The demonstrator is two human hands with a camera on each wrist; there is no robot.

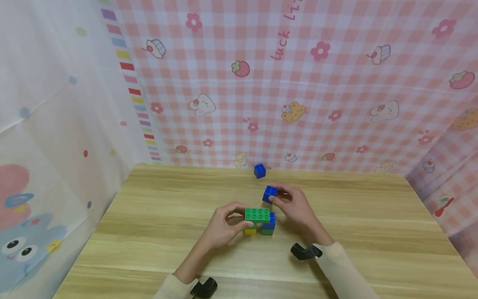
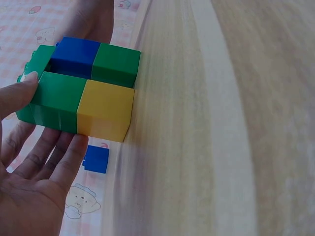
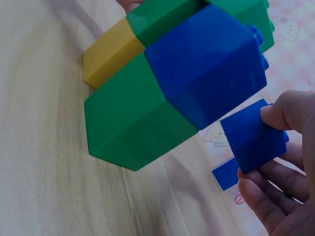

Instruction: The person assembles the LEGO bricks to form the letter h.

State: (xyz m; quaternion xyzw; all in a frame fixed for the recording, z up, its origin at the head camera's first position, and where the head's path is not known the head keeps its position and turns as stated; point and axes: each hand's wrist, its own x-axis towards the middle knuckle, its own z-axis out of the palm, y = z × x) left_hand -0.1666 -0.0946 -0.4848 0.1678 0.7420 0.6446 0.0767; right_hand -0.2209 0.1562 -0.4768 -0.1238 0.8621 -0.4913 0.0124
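Note:
My left hand point(image 1: 223, 224) grips a long green toy brick point(image 1: 257, 214) by its left end, thumb in front and fingers behind. That brick bridges two short stacks. In the left wrist view, one stack is a green brick point(image 2: 60, 100) over a yellow brick point(image 2: 105, 109); the other is a blue brick point(image 2: 75, 57) over a green brick point(image 2: 116, 65). Studs of the stacked blue brick show at the right, uncovered. Just behind the structure, my right hand point(image 1: 296, 203) pinches a loose blue brick point(image 3: 253, 135), apart from the stacks and tilted.
Another blue brick point(image 1: 259, 171) stands near the back edge of the wooden table point(image 1: 157, 232). A pink checked cloth point(image 1: 261, 91) hangs right behind the table, and a white patterned cloth point(image 1: 56, 104) hangs on the left. Black wrist mounts point(image 1: 306, 251) sit at both sleeves.

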